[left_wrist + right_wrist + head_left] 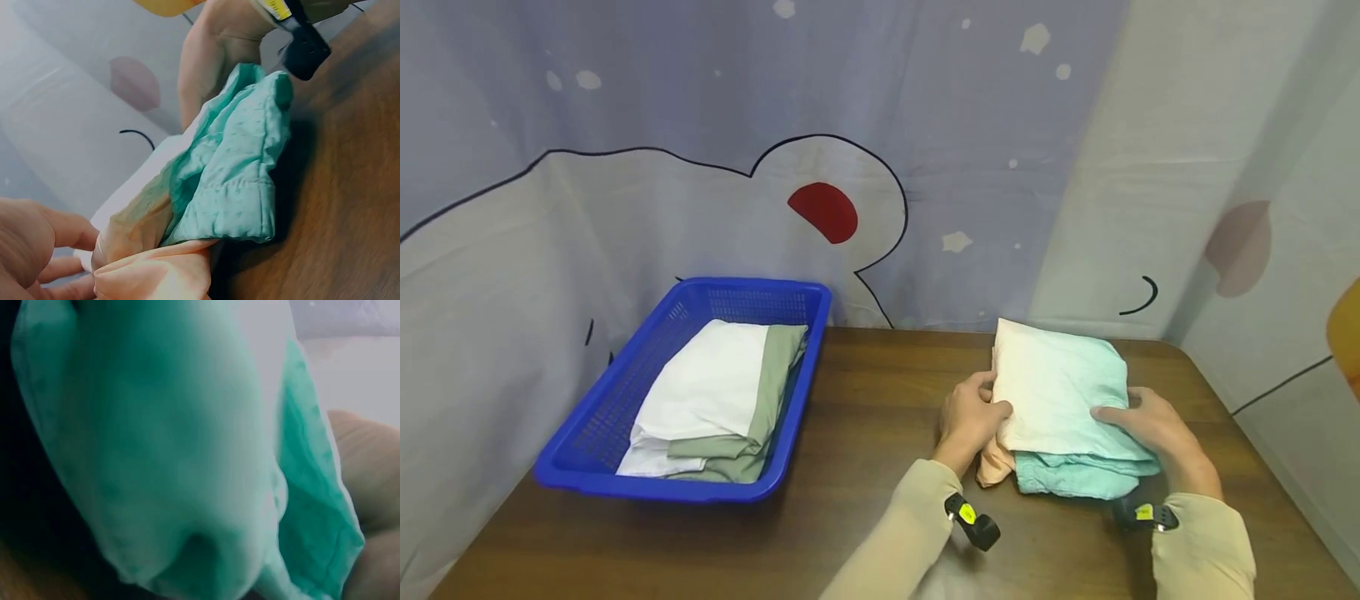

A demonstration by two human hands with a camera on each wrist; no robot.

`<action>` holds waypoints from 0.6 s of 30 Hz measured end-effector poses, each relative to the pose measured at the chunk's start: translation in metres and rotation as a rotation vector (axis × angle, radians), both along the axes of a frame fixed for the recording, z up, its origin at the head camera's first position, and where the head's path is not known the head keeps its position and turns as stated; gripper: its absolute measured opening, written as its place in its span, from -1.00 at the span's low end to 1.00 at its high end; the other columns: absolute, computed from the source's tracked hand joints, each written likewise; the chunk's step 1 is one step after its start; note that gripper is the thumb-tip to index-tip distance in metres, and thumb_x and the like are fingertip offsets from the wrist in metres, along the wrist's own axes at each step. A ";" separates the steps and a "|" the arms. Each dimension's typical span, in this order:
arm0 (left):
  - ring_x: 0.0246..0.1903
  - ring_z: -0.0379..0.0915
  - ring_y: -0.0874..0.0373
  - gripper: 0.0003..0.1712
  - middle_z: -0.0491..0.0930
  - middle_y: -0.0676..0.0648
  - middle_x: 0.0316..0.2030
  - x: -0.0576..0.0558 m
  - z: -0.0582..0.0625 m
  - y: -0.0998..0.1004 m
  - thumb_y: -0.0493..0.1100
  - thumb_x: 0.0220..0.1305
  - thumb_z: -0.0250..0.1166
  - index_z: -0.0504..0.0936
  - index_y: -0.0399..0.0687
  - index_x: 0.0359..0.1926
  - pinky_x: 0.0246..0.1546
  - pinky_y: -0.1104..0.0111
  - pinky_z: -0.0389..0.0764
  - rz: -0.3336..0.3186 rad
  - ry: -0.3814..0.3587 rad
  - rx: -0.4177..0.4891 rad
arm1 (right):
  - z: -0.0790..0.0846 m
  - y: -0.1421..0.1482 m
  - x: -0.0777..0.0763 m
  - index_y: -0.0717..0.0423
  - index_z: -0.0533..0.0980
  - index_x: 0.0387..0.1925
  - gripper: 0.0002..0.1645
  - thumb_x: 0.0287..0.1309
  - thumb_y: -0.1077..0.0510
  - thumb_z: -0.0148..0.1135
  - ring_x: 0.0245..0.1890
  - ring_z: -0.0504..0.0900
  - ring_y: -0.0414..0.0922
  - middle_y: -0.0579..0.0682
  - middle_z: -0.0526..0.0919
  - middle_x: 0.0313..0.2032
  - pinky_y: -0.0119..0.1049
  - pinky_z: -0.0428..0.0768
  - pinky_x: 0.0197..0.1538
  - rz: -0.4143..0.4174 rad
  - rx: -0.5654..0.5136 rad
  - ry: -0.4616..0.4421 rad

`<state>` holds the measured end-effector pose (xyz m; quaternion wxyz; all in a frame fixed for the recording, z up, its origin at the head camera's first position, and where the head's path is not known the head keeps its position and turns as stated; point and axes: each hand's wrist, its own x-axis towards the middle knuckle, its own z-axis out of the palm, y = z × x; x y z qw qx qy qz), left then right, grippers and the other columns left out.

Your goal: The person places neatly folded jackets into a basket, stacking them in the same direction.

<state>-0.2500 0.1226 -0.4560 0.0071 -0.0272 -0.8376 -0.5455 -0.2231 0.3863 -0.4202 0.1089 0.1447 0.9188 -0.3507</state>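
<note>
A folded garment (pixel 1060 387), fading from pale peach to turquoise, lies on the right part of the table. At its left edge my left hand (pixel 968 415) pinches the cloth, thumb on top and fingers beneath. My right hand (pixel 1165 433) grips the right edge, its thumb over the top layer and its other fingers hidden. In the left wrist view, turquoise layers (pixel 231 181) with a stitched hem hang beside a peach fold (pixel 156 275). Turquoise cloth (pixel 175 444) fills most of the right wrist view, blurred.
A blue plastic basket (pixel 561 479) stands at the left on the brown wooden table (pixel 880 450). Inside it lies folded white and sage-green cloth (pixel 711 387). A patterned curtain (pixel 955 167) hangs behind the table and along its sides.
</note>
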 end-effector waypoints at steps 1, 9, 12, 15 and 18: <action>-0.31 0.61 0.18 -0.38 0.71 0.15 -0.37 -0.001 0.000 -0.002 -0.18 0.10 0.51 0.74 0.09 0.26 -0.21 0.24 0.58 -0.005 -0.008 0.006 | -0.001 -0.001 -0.001 0.65 -0.18 0.53 0.26 0.42 -0.18 0.29 0.42 0.09 0.62 0.72 -0.03 0.45 0.47 0.21 0.38 0.008 -0.027 0.003; -0.17 0.62 0.10 -0.20 0.70 -0.02 -0.15 -0.005 -0.001 -0.013 -0.14 0.15 0.52 0.56 0.08 0.45 -0.08 0.18 0.66 -0.080 -0.110 0.183 | 0.005 -0.009 0.000 0.38 -0.40 0.63 0.29 0.45 -0.10 0.26 0.52 -0.09 0.58 0.58 -0.27 0.57 0.52 0.08 0.41 0.094 -0.213 0.050; -0.03 0.62 0.06 -0.16 0.70 -0.07 -0.01 -0.006 -0.003 -0.015 -0.14 0.16 0.53 0.52 0.07 0.49 0.04 0.16 0.65 -0.099 -0.112 0.216 | 0.005 -0.013 0.000 0.29 -0.39 0.66 0.21 0.46 -0.02 0.21 0.52 -0.09 0.56 0.55 -0.27 0.59 0.51 0.10 0.40 0.114 -0.272 0.062; 0.03 0.63 0.03 -0.15 0.70 -0.11 0.07 -0.008 -0.006 -0.017 -0.20 0.15 0.51 0.50 0.04 0.50 0.11 0.15 0.64 -0.121 -0.100 0.231 | 0.004 -0.015 0.001 0.19 -0.41 0.68 0.17 0.47 0.03 0.16 0.51 -0.04 0.56 0.53 -0.29 0.60 0.49 0.18 0.37 0.125 -0.307 0.062; 0.01 0.63 0.05 -0.14 0.70 -0.10 0.06 -0.010 -0.009 -0.021 -0.26 0.12 0.48 0.51 0.04 0.50 0.11 0.16 0.63 -0.121 -0.076 0.209 | 0.003 -0.018 0.002 0.11 -0.41 0.70 0.15 0.49 0.05 0.15 0.49 0.01 0.54 0.51 -0.28 0.61 0.46 0.24 0.35 0.139 -0.339 0.076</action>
